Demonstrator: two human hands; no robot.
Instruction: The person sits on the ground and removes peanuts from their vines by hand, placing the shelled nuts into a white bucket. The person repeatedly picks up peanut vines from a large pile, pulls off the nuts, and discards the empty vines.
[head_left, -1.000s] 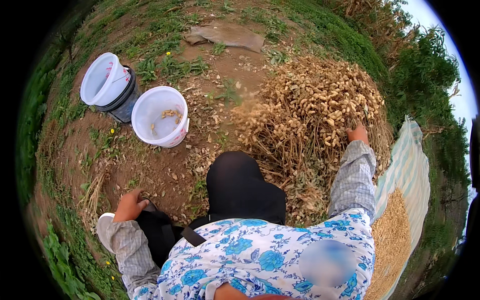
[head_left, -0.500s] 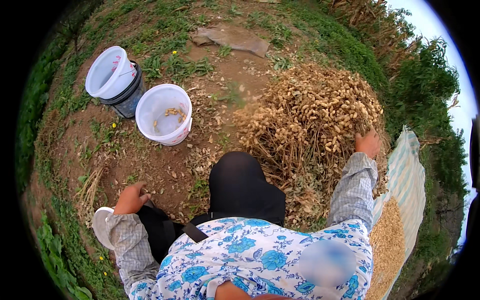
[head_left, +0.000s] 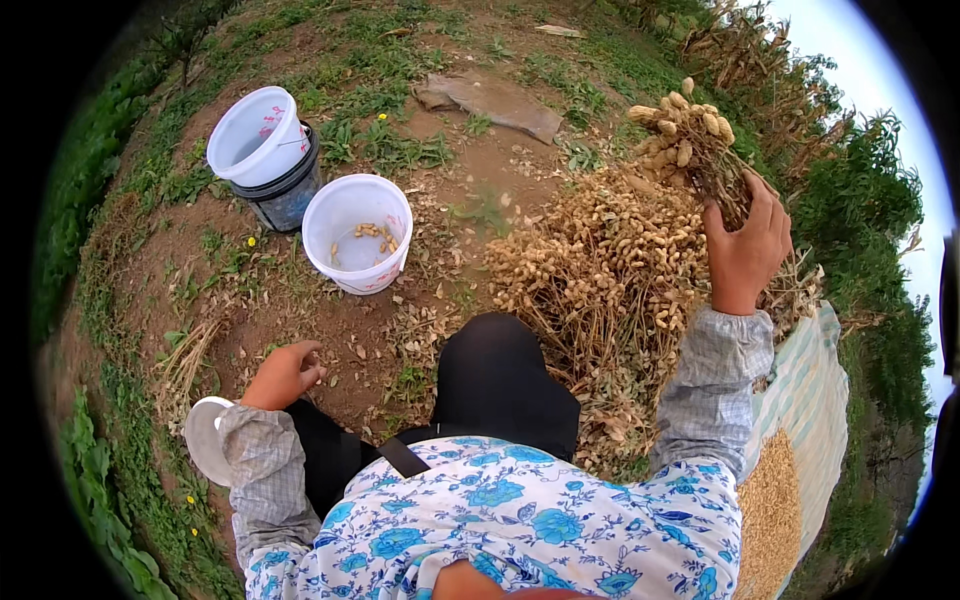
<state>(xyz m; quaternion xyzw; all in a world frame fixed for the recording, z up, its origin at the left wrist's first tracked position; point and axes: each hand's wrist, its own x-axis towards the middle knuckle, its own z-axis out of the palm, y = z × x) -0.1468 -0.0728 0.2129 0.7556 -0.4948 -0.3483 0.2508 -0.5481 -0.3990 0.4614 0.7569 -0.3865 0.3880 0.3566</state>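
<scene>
My right hand [head_left: 750,245] is closed round the dry stems of a bunch of peanut plants [head_left: 690,140], lifted over the right side of a heap. Several tan pods cluster at the bunch's upper left end. Below it lies the heap of pulled peanut plants [head_left: 600,270], pods mostly uppermost and brown stems toward me. On the left, my left hand [head_left: 287,375] hovers by my left knee, fingers loosely bent and apart, with nothing visible in them. A white bucket [head_left: 358,275] beyond my knees has a few loose peanuts [head_left: 372,232] at its bottom.
Another white bucket [head_left: 255,135] sits tilted in a dark bucket [head_left: 285,200] at the far left. A striped sheet [head_left: 825,380] with a tan grain-like spread [head_left: 768,510] lies at right. Flat brown sacking [head_left: 500,105] rests on the soil ahead. A white round object [head_left: 207,440] is beside my left wrist.
My right hand has risen from the heap's right edge, lifting a bunch of peanut plants away. My left hand has moved slightly up and right, its fingers a little more extended.
</scene>
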